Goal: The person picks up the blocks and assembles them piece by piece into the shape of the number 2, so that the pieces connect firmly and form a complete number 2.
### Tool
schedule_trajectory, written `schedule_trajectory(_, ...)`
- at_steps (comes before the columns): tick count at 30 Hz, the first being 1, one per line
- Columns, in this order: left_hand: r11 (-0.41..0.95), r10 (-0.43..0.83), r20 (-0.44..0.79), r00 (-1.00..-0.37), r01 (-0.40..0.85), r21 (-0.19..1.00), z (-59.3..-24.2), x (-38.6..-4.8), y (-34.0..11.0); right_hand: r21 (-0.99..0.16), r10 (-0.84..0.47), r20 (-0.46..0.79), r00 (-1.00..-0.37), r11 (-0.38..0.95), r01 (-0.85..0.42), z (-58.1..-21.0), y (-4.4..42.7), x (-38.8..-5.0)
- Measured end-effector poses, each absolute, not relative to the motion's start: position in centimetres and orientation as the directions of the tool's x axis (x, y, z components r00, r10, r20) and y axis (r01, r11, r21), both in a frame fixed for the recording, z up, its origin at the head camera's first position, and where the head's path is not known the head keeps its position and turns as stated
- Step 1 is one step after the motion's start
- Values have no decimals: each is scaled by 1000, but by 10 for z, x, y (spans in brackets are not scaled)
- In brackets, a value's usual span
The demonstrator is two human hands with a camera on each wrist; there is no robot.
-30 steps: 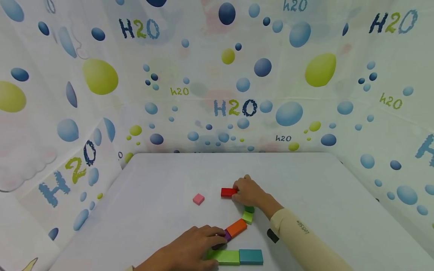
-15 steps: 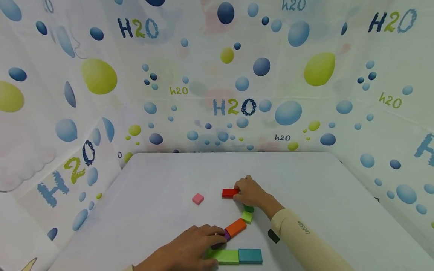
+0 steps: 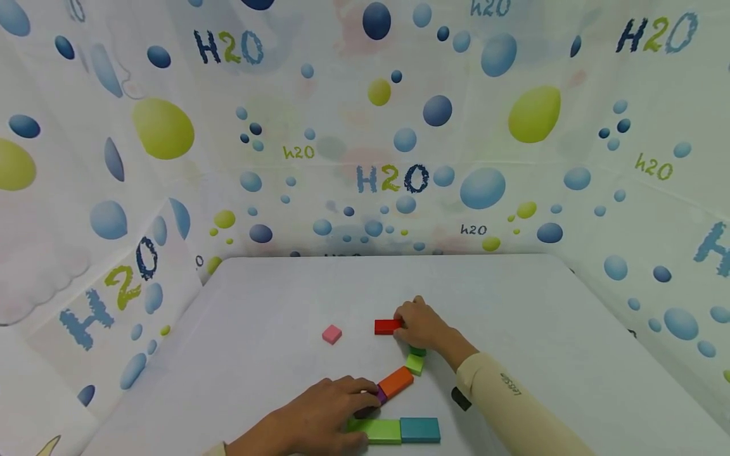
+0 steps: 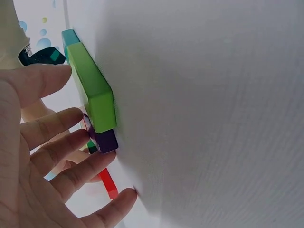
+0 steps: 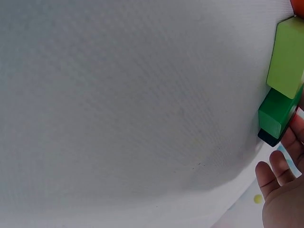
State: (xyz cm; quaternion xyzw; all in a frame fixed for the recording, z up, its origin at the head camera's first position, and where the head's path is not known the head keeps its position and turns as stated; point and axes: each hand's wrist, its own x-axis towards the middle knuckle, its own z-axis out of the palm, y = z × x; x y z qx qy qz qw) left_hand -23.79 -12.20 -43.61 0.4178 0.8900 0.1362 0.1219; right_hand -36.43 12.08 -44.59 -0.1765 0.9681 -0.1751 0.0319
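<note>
In the head view my right hand pinches the right end of a red block, its far end hidden under the fingers. Just below that hand, a dark green block adjoins a light green block, with a dark block at its other end in the right wrist view. My left hand has its fingers spread, with fingertips at a purple block. An orange block continues from the purple one. Beside the left thumb lies a longer lime green block, joined to a teal block.
A pink block lies alone left of the red one. All blocks rest on a white table. A bubble-printed curtain stands behind and at the sides. A small black object is by the right sleeve.
The red block has shifted slightly right and toward me with my right hand. My left hand stays where it was. The whole head view has drifted a little.
</note>
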Motion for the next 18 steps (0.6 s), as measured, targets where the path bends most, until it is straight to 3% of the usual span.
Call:
schedule_trajectory(9, 624, 767, -105, -633, 697, 355, -434, -244, -116, -363, -339, -6, -941, 877, -314, -450, 123, -365)
schedule_trajectory(18, 597, 765, -46, -642, 681, 424, -434, -257, -119, -457, -310, 60, -949, 836, -302, -449, 129, -361)
